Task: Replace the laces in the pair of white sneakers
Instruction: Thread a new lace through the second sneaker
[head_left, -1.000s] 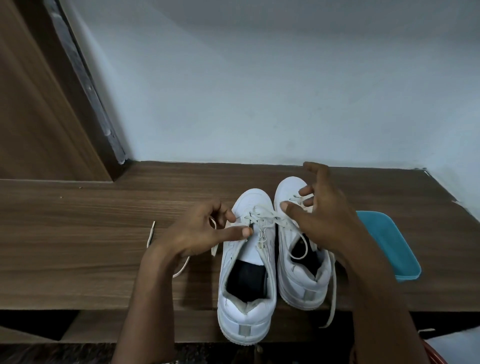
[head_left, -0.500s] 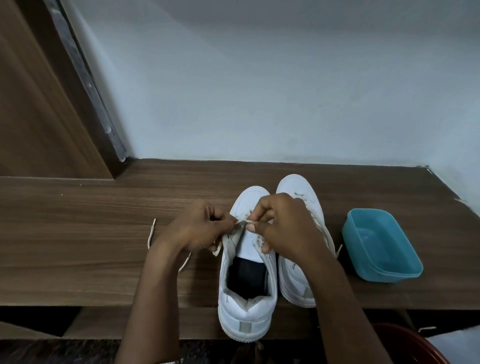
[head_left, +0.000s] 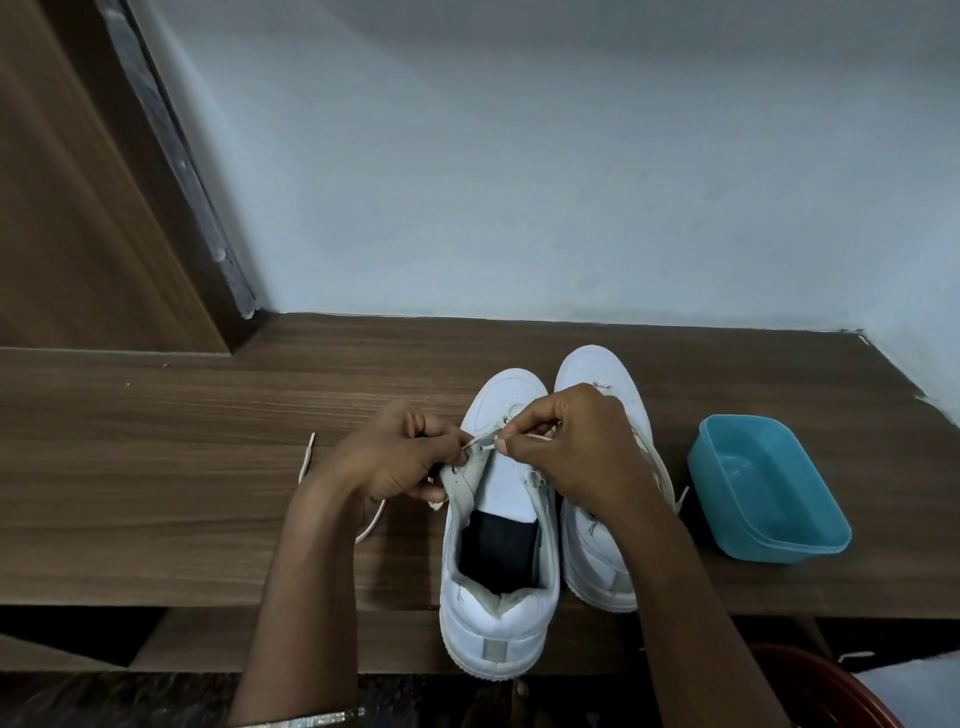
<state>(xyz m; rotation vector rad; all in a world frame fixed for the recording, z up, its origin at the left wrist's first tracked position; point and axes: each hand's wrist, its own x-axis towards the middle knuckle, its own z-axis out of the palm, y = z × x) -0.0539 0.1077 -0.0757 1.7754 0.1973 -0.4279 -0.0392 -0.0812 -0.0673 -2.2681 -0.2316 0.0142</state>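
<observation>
– Left hand (head_left: 400, 460) and right hand (head_left: 576, 449) both pinch the lace (head_left: 478, 441) at a far eyelet of the left sneaker (head_left: 498, 613), which sits at the near edge of the table (head_left: 156, 467).
– Much left?
– Probably most. Its tongue lies bare, and the right sneaker (head_left: 597, 371) is largely hidden.

Dim, cool, even light; soft shadows under the sneakers (head_left: 498, 545). Wide-angle bending curves the edges; focus is slightly soft, without glare.

Left hand (head_left: 395, 460), right hand (head_left: 582, 447) close together, fingers (head_left: 522, 427) pinching.
</observation>
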